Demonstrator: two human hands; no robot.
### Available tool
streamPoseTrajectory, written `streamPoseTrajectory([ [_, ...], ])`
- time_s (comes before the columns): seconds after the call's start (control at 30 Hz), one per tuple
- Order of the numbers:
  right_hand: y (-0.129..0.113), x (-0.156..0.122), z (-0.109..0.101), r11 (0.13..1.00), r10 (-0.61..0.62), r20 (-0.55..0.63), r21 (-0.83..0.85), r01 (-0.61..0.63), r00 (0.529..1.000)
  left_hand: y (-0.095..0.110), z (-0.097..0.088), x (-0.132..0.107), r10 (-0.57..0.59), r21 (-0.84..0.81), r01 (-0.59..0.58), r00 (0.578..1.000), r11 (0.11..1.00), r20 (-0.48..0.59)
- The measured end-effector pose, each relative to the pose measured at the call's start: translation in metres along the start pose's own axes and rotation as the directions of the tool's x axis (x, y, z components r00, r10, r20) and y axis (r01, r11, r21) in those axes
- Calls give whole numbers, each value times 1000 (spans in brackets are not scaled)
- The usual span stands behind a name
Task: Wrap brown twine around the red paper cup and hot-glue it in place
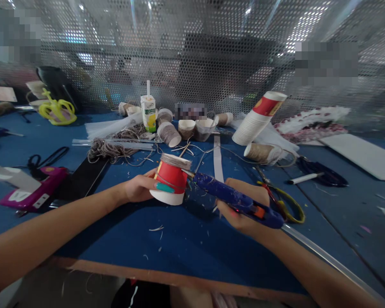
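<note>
My left hand [141, 187] grips a red and white paper cup [171, 177], held upside down with its wider white rim low. Grey cord is wound round the cup's upper end, and a loose strand runs across its red side. My right hand [240, 205] is closed round a blue hot glue gun [234, 194] with an orange trigger. The gun's nozzle touches or nearly touches the cup's right side, just under the wound cord. A clear glue stick [327, 254] sticks out of the gun's back end. Behind the cup, a thin wooden stick [185, 149] shows.
Cord-wrapped cups [169, 134], a juice carton [149, 113] and a heap of grey cord [115, 147] lie at the back. A paper cup stack [258, 117] leans right. Yellow-handled scissors [288, 205] lie beside my right hand; a magenta device [35, 192] sits left.
</note>
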State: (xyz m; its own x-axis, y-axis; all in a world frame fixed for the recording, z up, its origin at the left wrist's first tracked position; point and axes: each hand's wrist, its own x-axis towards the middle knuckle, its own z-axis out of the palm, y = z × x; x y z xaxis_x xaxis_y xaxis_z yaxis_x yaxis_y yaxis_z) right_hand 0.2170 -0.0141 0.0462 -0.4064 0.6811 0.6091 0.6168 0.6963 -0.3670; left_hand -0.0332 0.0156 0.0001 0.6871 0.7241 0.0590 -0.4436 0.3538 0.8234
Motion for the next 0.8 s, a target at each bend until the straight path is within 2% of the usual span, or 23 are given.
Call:
streamPoseTrajectory([
  [0.1,-2,1,-1,999,0,-2,-36,0,1000,0,1,0,9,13,-10,1000,1000,20],
  [0.5,-2,2,-1,997,-6,5,-78,6,1000,-1,-1,0,-10,-1,10,999,1000,-54],
  [0.8,0,2,-2,992,-13,12,-128,15,1000,0,-1,-2,-6,-2,6,998,1000,-60],
])
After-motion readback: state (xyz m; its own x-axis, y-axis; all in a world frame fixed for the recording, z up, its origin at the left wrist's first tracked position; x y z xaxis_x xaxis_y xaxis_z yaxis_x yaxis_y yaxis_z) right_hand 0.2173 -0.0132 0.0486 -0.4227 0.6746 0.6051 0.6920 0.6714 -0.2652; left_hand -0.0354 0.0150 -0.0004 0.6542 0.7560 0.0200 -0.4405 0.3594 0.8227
